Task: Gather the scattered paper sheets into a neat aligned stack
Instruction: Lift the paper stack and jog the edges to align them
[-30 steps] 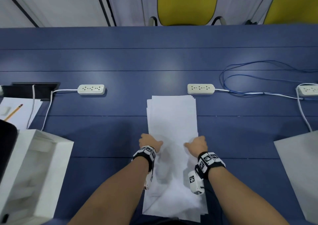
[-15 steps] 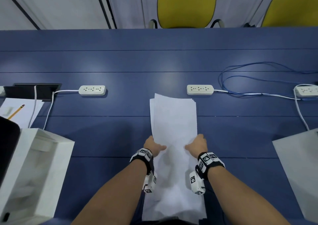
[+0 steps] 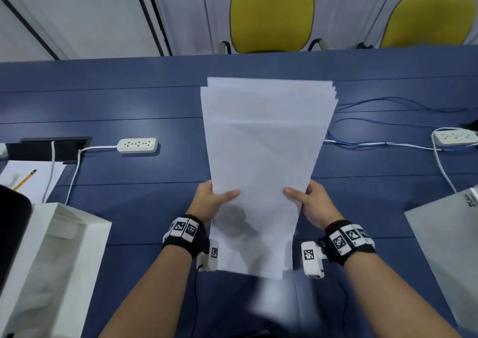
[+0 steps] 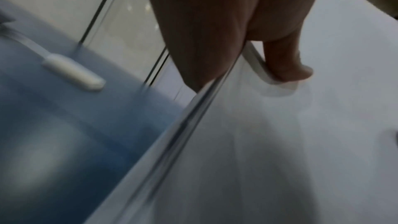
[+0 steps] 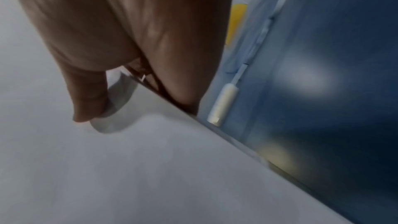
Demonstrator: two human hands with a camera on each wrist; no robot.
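Observation:
A stack of white paper sheets [image 3: 263, 141] stands raised off the blue table [image 3: 129, 99], tilted toward me, its top edges slightly fanned. My left hand [image 3: 214, 198] grips the stack's left edge, thumb on the front face. My right hand [image 3: 307, 200] grips the right edge the same way. In the left wrist view the thumb [image 4: 286, 60] presses on the paper [image 4: 280, 142]. The right wrist view shows the thumb [image 5: 88, 101] on the sheet [image 5: 129, 168]. The fingers behind the stack are hidden.
White power strips [image 3: 137, 145] [image 3: 455, 137] with cables lie on the table. An open white box [image 3: 46, 255] sits at the left, a grey laptop-like slab [image 3: 450, 247] at the right. A sheet with a pencil [image 3: 24, 180] lies far left. Yellow chairs [image 3: 271, 14] stand behind.
The stack lay flat on the table under both hands; both hands have now taken its side edges and lifted it upright off the table.

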